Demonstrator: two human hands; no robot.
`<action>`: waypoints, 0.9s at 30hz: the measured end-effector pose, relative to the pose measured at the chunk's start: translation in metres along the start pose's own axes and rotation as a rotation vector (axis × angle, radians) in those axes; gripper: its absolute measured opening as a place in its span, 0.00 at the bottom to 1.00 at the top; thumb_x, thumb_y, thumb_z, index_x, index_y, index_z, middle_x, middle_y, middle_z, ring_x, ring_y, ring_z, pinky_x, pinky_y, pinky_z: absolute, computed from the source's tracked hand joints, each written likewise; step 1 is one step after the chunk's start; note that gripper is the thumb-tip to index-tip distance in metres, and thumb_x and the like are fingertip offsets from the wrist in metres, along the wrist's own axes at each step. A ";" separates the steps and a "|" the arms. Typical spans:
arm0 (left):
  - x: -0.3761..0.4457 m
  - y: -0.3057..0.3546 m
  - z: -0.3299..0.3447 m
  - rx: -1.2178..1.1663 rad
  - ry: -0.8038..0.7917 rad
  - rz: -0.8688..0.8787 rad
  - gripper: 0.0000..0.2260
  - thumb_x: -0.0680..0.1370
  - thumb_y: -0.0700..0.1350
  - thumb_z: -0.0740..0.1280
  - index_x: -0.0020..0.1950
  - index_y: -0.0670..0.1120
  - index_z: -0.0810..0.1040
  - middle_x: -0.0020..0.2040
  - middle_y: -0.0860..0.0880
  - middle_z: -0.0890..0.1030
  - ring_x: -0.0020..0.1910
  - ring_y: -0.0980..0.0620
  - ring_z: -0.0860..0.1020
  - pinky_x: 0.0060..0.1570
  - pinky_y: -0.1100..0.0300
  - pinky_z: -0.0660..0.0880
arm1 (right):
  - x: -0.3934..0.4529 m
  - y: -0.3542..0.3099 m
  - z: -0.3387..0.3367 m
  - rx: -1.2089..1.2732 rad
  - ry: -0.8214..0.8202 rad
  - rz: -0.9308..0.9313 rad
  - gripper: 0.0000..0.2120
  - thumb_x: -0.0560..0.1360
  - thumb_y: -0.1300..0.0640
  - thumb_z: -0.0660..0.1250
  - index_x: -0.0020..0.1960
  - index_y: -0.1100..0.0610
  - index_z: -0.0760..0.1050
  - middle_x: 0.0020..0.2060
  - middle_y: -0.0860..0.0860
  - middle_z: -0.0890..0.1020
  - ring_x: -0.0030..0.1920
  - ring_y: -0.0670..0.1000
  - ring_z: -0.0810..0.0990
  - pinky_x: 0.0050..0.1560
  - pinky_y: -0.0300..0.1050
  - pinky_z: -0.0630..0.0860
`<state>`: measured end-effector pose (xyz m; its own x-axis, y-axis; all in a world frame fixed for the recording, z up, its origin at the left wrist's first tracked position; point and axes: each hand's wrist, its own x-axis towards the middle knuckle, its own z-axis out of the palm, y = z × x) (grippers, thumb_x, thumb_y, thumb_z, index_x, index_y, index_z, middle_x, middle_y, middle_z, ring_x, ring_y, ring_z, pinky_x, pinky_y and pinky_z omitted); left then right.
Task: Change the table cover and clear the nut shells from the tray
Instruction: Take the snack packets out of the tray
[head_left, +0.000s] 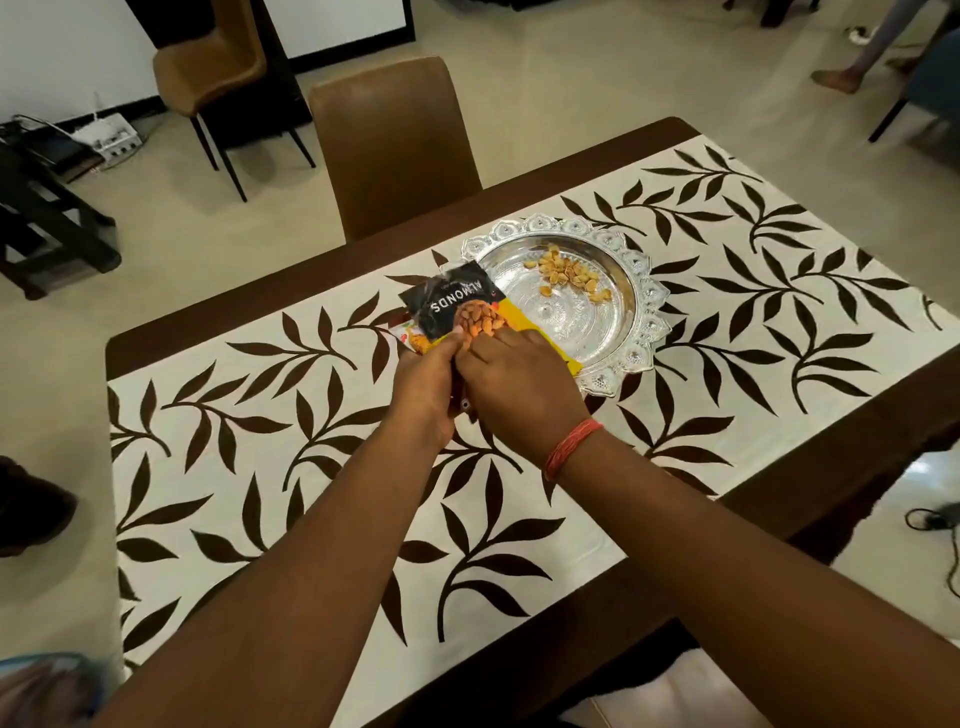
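A white table cover (291, 457) with dark brown leaf prints lies over the dark wooden table (857, 452). A round silver tray (644, 312) with a scalloped rim sits on it at the far side, holding a small pile of nut shells (563, 273). My left hand (423, 384) and my right hand (514, 384) are both shut on the near end of a black and yellow almonds packet (452, 306), held just left of the tray. A yellow part of the packet overlaps the tray's left rim. An orange thread band circles my right wrist.
A brown chair (395, 140) is pushed to the table's far edge, and a second brown chair (213, 67) stands further back left. Cables and a white device lie on the floor at left. A person's bare foot (836, 80) shows at top right.
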<state>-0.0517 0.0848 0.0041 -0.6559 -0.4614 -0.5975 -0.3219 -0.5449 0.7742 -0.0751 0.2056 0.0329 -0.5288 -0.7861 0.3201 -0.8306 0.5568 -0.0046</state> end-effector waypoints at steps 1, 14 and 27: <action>0.002 -0.001 -0.002 -0.007 0.021 0.012 0.14 0.76 0.47 0.71 0.61 0.47 0.79 0.53 0.42 0.85 0.49 0.43 0.85 0.47 0.46 0.82 | -0.001 -0.001 0.000 0.058 -0.014 0.017 0.13 0.73 0.52 0.68 0.55 0.55 0.81 0.47 0.53 0.83 0.48 0.58 0.80 0.47 0.52 0.74; 0.002 0.003 -0.037 -0.025 -0.111 0.050 0.14 0.76 0.47 0.73 0.60 0.51 0.78 0.51 0.47 0.86 0.49 0.47 0.85 0.43 0.47 0.82 | 0.011 0.070 0.013 1.136 -0.176 0.794 0.06 0.77 0.55 0.70 0.54 0.50 0.80 0.45 0.48 0.83 0.42 0.42 0.81 0.43 0.39 0.75; -0.002 -0.042 -0.228 -0.065 0.315 -0.048 0.16 0.79 0.59 0.66 0.58 0.49 0.80 0.48 0.45 0.87 0.45 0.44 0.86 0.41 0.44 0.82 | 0.004 -0.093 0.090 1.327 -0.114 0.863 0.08 0.79 0.59 0.66 0.53 0.47 0.78 0.49 0.52 0.84 0.47 0.48 0.84 0.47 0.45 0.80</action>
<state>0.1188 -0.0514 -0.0749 -0.3938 -0.6227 -0.6762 -0.2966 -0.6102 0.7347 -0.0154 0.1260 -0.0504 -0.8612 -0.4203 -0.2857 0.1897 0.2557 -0.9479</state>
